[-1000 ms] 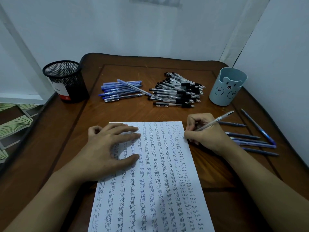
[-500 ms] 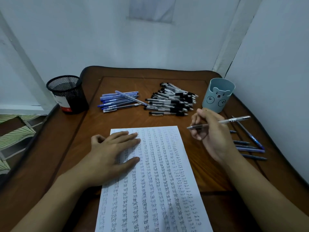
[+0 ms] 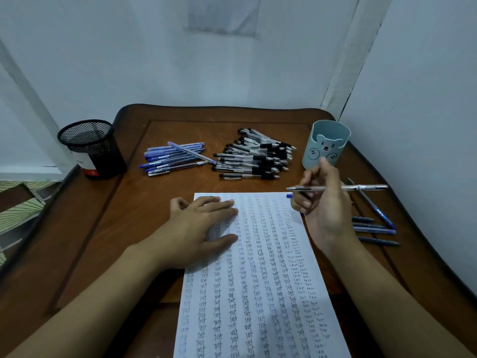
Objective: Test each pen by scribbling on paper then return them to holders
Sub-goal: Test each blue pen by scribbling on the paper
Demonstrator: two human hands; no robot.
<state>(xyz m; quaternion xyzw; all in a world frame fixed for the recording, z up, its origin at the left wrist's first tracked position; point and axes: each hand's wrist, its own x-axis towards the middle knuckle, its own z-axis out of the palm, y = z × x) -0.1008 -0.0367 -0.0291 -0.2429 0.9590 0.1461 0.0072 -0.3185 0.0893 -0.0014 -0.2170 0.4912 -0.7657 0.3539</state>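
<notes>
At far left a black mesh holder (image 3: 93, 148) is shown standing on the worktop (image 3: 77, 228). Beside it a pile of blue pens (image 3: 173, 157) is laid flat, followed by a larger pile of black-capped pens (image 3: 255, 157). The left hand (image 3: 204, 226) is spread open and pressed flat on the paper (image 3: 258, 293), which is covered in columns of test marks. The right hand (image 3: 322, 202) is closed on a clear pen (image 3: 335, 188), held level above the paper's top right corner, tip pointing left. A pale bear holder (image 3: 326, 146) is seen behind that hand, and loose blue pens (image 3: 374, 226) are scattered at far right. Both holders appear empty. A risk is judged: a tested pen may be dropped among the untested piles, or the light bear holder may be knocked over by the hand.
</notes>
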